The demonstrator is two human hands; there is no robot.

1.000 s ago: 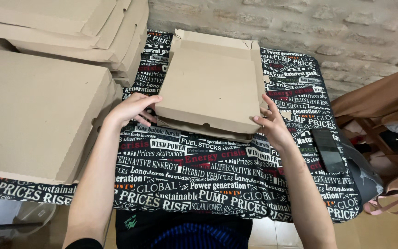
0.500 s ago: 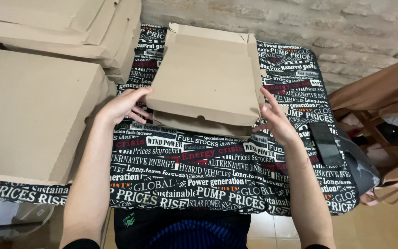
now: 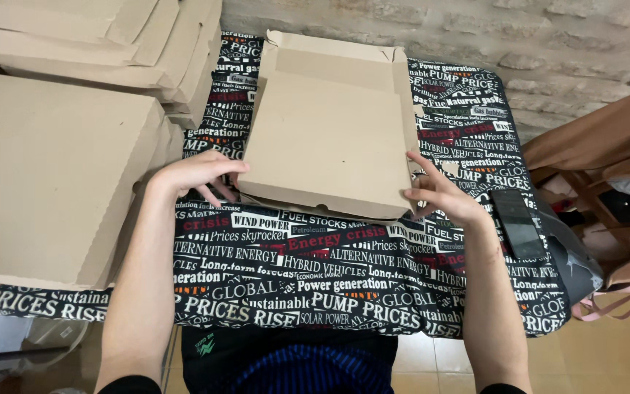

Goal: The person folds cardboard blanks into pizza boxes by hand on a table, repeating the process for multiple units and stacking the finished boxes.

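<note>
A flat brown cardboard box (image 3: 329, 131) lies on the table, its lid lowered almost onto its tray. My left hand (image 3: 202, 174) grips the box's near left corner, fingers curled under the lid's edge. My right hand (image 3: 442, 195) holds the near right corner, with a finger raised along the lid's side. The box's far flap stands up slightly at the back edge.
A black cloth with white and red lettering (image 3: 329, 270) covers the table. Stacks of folded cardboard boxes (image 3: 45, 168) fill the left side and far left. A dark phone (image 3: 518, 222) lies at the table's right edge. A wooden chair (image 3: 599, 146) stands to the right, before a brick wall.
The box lid has come down closer to its tray, and both hands have shifted slightly along the near corners. The view has tilted a little.
</note>
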